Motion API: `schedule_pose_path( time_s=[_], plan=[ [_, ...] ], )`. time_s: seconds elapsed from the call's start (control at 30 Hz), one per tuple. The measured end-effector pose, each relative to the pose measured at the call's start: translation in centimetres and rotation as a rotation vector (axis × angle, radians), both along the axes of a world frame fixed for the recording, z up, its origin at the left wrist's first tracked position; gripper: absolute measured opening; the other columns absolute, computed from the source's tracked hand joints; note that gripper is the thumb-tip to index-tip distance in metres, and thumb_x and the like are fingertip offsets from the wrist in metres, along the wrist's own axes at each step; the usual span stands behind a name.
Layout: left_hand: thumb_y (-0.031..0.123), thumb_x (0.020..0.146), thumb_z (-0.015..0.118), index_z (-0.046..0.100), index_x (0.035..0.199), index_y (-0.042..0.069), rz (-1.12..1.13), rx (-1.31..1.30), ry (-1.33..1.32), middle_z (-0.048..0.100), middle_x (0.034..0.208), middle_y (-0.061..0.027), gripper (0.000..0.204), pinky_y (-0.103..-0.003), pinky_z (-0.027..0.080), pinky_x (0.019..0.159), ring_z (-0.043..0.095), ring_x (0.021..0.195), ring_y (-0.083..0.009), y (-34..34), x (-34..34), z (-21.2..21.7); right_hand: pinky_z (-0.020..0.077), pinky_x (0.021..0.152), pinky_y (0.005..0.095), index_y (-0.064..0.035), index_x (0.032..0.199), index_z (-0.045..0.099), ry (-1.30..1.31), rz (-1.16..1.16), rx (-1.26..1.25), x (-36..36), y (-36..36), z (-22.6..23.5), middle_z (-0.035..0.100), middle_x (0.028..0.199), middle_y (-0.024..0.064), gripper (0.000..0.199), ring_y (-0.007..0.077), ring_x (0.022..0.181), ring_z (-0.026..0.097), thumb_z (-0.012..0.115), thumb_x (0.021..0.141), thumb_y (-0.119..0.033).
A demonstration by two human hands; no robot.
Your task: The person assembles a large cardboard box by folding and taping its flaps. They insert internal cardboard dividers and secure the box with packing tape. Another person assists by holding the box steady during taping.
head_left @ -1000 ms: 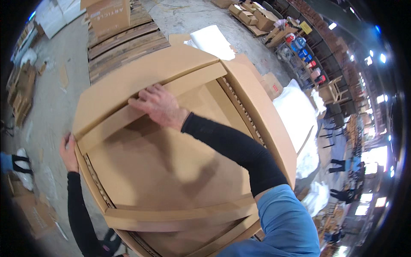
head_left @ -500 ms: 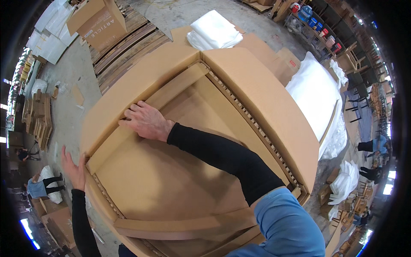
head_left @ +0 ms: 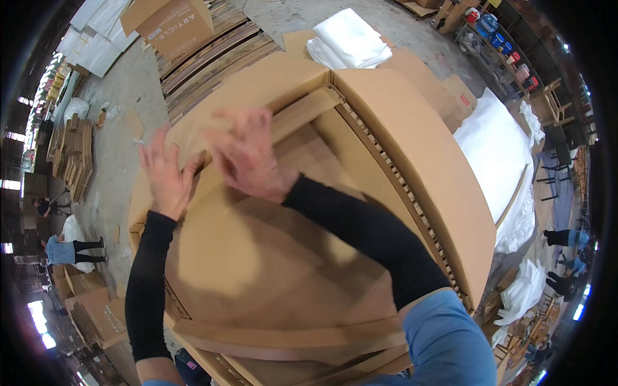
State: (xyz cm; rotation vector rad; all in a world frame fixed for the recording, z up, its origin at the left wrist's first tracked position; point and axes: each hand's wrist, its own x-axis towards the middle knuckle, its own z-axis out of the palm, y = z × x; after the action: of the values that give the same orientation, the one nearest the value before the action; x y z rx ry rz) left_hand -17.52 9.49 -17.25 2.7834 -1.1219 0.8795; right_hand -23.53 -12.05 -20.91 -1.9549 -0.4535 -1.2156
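Observation:
A large open cardboard box (head_left: 418, 154) fills the middle, its far flaps folded outward. Inside lies a brown cardboard panel (head_left: 290, 270), bordered by raised cardboard strips (head_left: 309, 116) and corrugated edges. My left hand (head_left: 168, 177) is at the box's far left side, fingers stretched and spread over the flap, holding nothing that I can see. Beside it, my right hand (head_left: 248, 157) hovers over the far left edge strip. Motion smears its fingers, so their grip cannot be read. Both arms wear black sleeves; the right one crosses above the panel.
Wooden pallet slats (head_left: 212, 61) lie beyond the box, with another brown carton (head_left: 170, 29) on them. Folded white foam (head_left: 347, 42) sits at the far side, and a large white wrapped bundle (head_left: 492, 154) stands at right. Stacked cardboard (head_left: 76, 154) and a person (head_left: 61, 249) appear at left.
My left hand has moved right and away from me, onto the far left flap. My right hand has lifted off the edge strip and shifted right. The whole view has shifted slightly.

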Motion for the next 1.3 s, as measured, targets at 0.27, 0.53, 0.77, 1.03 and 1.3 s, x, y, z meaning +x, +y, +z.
schedule_pose_path(
  time_s=[0.27, 0.53, 0.77, 1.03, 1.3],
  plan=[
    [0.048, 0.099, 0.062, 0.062, 0.116, 0.006, 0.076, -0.051, 0.037, 0.066, 0.121, -0.0159, 0.046, -0.051, 0.044, 0.102, 0.061, 0.113, -0.0363, -4.7, -0.3, -3.0, 0.0237, 0.115, 0.0658, -0.001, 0.15, 0.044, 0.201, -0.557, -0.282, 5.7, -8.0, -1.4, 0.045, 0.146, 0.0287, 0.07, 0.0461, 0.137, 0.04, 0.066, 0.095, -0.038],
    [0.049, 0.1, 0.059, 0.063, 0.119, 0.006, 0.111, -0.06, 0.236, 0.069, 0.12, -0.0136, 0.047, -0.046, 0.054, 0.087, 0.067, 0.104, -0.0352, -5.2, -0.1, -2.7, 0.0351, 0.109, 0.0599, 0.0039, 0.143, 0.048, 0.483, -0.332, -0.139, 1.9, -7.2, -0.2, 0.051, 0.138, 0.03, 0.069, 0.047, 0.128, 0.048, 0.066, 0.096, -0.044],
    [0.053, 0.103, 0.054, 0.058, 0.132, 0.004, 0.287, 0.052, 0.299, 0.058, 0.139, -0.0206, 0.057, -0.05, 0.045, 0.104, 0.056, 0.124, -0.0401, -5.0, -1.7, -2.5, 0.0531, 0.097, 0.0483, -0.0063, 0.151, 0.042, 0.692, 0.453, -0.662, -31.8, 4.5, 4.2, 0.06, 0.135, 0.0214, 0.078, 0.0404, 0.116, 0.064, 0.078, 0.084, -0.027],
    [0.036, 0.101, 0.063, 0.048, 0.142, -0.007, -0.062, -0.38, 0.546, 0.042, 0.155, -0.027, 0.062, -0.048, 0.032, 0.12, 0.039, 0.144, -0.044, -2.7, -18.2, 3.5, 0.0511, 0.094, 0.0526, -0.0078, 0.153, 0.04, 1.087, 0.549, -0.543, -32.6, 4.0, 3.4, 0.064, 0.118, 0.0215, 0.099, 0.0429, 0.108, 0.064, 0.085, 0.068, -0.031],
    [0.016, 0.1, 0.063, 0.044, 0.15, -0.005, 0.157, -0.788, 0.564, 0.045, 0.155, -0.0187, 0.057, -0.043, 0.027, 0.123, 0.039, 0.147, -0.0325, 6.5, -38.4, 8.9, 0.0508, 0.097, 0.0492, -0.0051, 0.144, 0.052, 1.01, 0.605, -0.463, -31.1, 3.4, 5.4, 0.064, 0.117, 0.026, 0.088, 0.0426, 0.11, 0.063, 0.084, 0.066, -0.026]
  ],
)
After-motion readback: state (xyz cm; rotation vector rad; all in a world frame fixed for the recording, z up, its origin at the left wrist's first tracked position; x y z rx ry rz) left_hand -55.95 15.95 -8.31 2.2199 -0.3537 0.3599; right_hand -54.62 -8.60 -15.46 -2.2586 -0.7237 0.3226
